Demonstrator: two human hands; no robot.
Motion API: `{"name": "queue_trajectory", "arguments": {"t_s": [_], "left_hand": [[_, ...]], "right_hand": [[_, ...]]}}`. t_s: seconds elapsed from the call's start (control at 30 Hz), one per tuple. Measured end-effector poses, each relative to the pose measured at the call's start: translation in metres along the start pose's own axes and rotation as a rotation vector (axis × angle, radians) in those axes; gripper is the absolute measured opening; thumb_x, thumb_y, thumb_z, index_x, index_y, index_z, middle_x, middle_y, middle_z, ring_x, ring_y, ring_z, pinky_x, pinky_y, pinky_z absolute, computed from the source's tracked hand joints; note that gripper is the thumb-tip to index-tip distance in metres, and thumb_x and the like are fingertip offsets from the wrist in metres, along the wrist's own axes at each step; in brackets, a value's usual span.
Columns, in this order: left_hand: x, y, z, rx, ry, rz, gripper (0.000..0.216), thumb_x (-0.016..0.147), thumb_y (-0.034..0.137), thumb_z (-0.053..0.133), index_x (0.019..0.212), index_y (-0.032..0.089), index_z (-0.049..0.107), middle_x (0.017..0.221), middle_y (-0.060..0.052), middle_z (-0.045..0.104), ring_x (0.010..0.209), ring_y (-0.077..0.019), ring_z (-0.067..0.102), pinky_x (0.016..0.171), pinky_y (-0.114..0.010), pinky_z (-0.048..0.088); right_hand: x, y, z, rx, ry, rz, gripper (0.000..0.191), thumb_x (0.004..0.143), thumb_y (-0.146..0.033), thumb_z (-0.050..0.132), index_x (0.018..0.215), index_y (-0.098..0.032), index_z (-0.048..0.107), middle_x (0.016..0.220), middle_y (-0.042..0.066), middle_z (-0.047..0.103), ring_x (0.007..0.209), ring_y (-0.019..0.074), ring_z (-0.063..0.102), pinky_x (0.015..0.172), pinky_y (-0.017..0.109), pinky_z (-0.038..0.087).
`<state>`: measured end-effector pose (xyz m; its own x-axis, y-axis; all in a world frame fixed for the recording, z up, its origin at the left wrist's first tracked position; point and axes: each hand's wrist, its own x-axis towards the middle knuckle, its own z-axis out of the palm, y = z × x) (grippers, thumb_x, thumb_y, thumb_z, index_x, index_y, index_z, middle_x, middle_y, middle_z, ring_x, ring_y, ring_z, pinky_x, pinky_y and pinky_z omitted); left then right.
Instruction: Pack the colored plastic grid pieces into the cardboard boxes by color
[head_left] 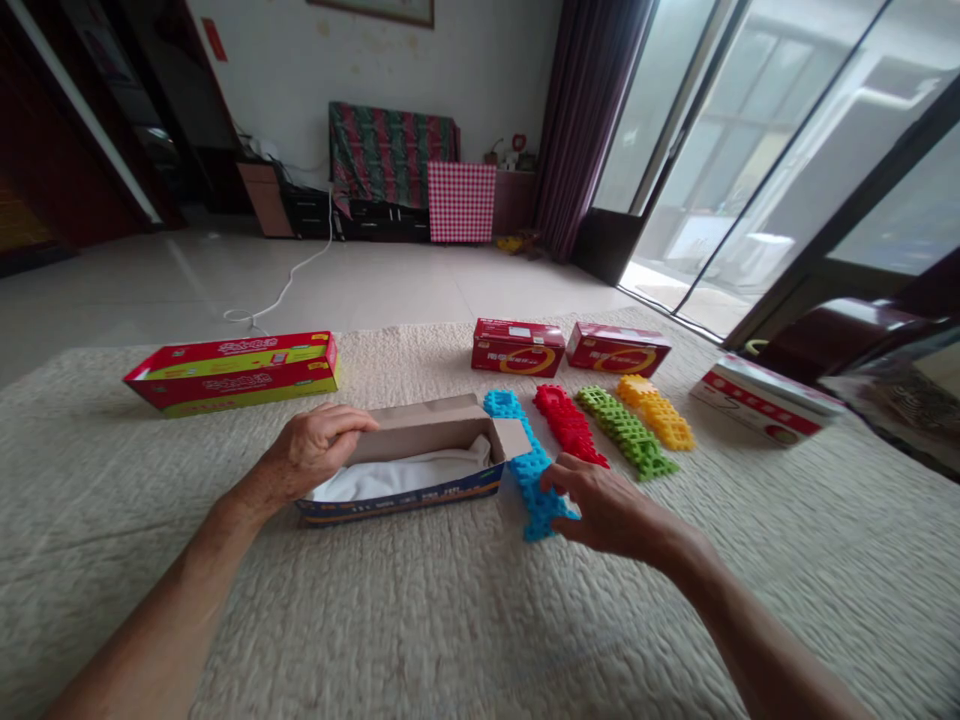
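My left hand (319, 447) is closed over the left end of an open cardboard box (405, 503), dark blue outside and brown inside. A white cloth (409, 472) lies in the box, and a flap sticks out at its right end. My right hand (600, 505) is just right of the box, over the near end of a row of blue interlocking plastic pieces (534, 465). Its thumb and forefinger are apart, with blue pieces between and below them. Similar rows of red pieces (570, 425), green pieces (626, 430) and yellow pieces (656, 410) lie farther right.
A long red and yellow-green box (236, 372) lies at the left. Two dark red boxes (517, 347) stand behind the plastic rows, and a white and red box (765, 400) is at the right. Everything rests on a cream quilted cover (420, 620).
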<state>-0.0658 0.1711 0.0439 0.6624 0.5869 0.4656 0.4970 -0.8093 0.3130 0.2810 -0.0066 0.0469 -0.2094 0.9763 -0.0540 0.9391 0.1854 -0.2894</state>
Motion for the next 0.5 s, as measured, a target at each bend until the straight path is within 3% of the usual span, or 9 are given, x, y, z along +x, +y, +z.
{"name": "queue_trajectory", "arguments": {"t_s": [0.17,0.27,0.43,0.5], "left_hand": [[0.000,0.001,-0.001,0.008,-0.007,-0.011,0.029,0.081,0.018,0.044,0.090,0.018,0.072,0.096,-0.006,0.073,0.093,-0.0207,0.065,0.088,-0.033,0.050],[0.000,0.001,-0.001,0.014,-0.013,-0.010,0.029,0.081,0.018,0.044,0.091,0.017,0.072,0.096,-0.006,0.073,0.093,-0.0210,0.065,0.088,-0.034,0.050],[-0.001,0.000,-0.001,0.012,-0.032,-0.016,0.026,0.082,0.022,0.047,0.092,0.019,0.071,0.098,-0.005,0.073,0.094,-0.0210,0.065,0.089,-0.033,0.049],[-0.001,-0.001,-0.001,0.014,-0.045,-0.012,0.024,0.082,0.025,0.050,0.094,0.019,0.071,0.099,-0.005,0.072,0.095,-0.0213,0.065,0.089,-0.033,0.049]], "right_hand": [[-0.001,-0.001,-0.007,0.057,0.003,-0.029,0.018,0.073,-0.013,0.058,0.088,-0.020,0.061,0.087,0.002,0.063,0.074,0.0134,0.057,0.066,0.026,0.042],[-0.005,-0.002,-0.015,0.133,-0.070,-0.036,0.014,0.071,-0.010,0.058,0.081,-0.019,0.062,0.076,-0.001,0.063,0.068,0.0109,0.056,0.062,0.023,0.040],[-0.010,-0.005,-0.021,0.254,-0.266,-0.066,0.014,0.072,-0.019,0.065,0.086,-0.020,0.066,0.076,-0.001,0.065,0.066,0.0102,0.058,0.057,0.020,0.041],[-0.009,-0.004,-0.021,0.267,-0.249,-0.080,0.018,0.071,-0.022,0.067,0.089,-0.020,0.066,0.080,-0.001,0.065,0.069,0.0108,0.059,0.059,0.021,0.042]]}}
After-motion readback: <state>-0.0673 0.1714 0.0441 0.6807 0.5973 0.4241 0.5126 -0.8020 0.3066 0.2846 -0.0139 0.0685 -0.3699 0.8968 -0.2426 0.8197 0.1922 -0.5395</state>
